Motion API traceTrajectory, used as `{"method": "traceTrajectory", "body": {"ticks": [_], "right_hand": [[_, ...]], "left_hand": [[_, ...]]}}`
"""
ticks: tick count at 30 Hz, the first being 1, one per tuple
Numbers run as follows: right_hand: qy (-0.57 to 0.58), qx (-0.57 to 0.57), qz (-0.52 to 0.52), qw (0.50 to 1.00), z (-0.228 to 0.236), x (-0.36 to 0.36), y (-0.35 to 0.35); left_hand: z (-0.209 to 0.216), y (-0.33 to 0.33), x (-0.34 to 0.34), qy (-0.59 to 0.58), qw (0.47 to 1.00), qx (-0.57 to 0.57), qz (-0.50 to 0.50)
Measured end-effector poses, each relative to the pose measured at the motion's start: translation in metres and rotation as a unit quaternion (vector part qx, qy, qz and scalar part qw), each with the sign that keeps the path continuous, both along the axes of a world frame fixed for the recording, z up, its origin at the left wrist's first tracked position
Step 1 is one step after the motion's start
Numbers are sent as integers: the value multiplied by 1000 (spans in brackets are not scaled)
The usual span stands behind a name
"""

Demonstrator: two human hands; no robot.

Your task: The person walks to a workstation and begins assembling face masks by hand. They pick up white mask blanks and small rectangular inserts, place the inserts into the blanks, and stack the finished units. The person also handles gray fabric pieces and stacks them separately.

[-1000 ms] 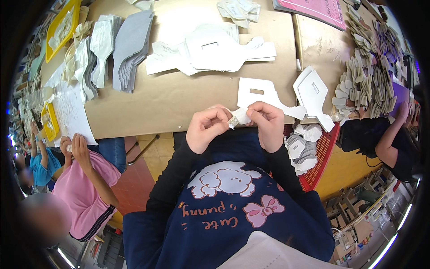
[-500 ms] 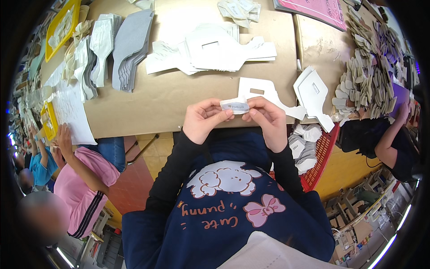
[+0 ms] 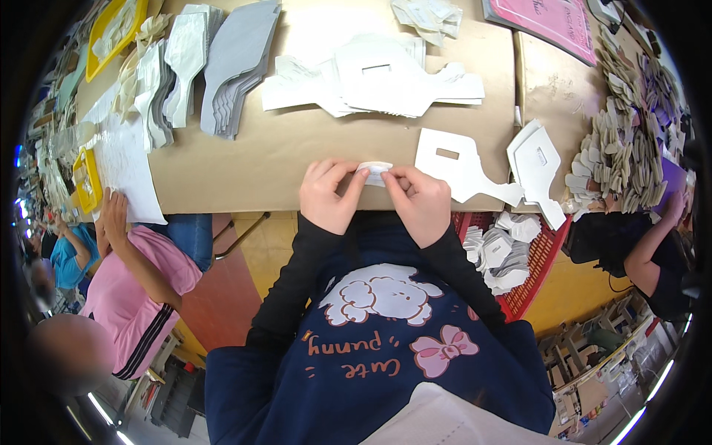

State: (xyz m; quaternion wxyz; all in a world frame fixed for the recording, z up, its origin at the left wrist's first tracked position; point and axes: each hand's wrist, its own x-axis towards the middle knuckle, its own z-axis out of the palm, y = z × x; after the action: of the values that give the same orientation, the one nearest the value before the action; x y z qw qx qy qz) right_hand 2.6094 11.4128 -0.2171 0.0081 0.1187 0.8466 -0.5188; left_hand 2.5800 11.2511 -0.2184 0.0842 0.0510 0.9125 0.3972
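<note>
Both my hands meet at the table's near edge over a small white cut piece [image 3: 375, 169] with a grey patch on its face. My left hand [image 3: 328, 196] pinches its left end between thumb and fingers. At its right end, my right hand [image 3: 419, 200] grips it the same way. Just right of my right hand lies a white flat piece [image 3: 454, 178] with a rectangular slot and a narrow tail. Beyond that, a couple of similar pointed white pieces [image 3: 535, 159] overlap at the table edge.
White slotted pieces [image 3: 378, 78] lie stacked ahead, with grey pieces [image 3: 236, 67] to their left. A pink booklet [image 3: 545, 26] sits far right, near heaps of beige pieces [image 3: 612, 148]. A red crate [image 3: 545, 256] of cut pieces stands below the edge. A co-worker in pink [image 3: 141, 285] sits at left.
The small piece has tilted, so its grey printed side shows less. My hands have shifted slightly left, still pinching both ends. The whole view has moved a little.
</note>
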Motion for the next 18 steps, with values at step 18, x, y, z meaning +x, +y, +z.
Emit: {"method": "traceTrajectory", "body": {"ticks": [18], "right_hand": [[-104,28,8,994,2,-9,1]], "left_hand": [[-8,-6,-5,98,990,-98,27]]}}
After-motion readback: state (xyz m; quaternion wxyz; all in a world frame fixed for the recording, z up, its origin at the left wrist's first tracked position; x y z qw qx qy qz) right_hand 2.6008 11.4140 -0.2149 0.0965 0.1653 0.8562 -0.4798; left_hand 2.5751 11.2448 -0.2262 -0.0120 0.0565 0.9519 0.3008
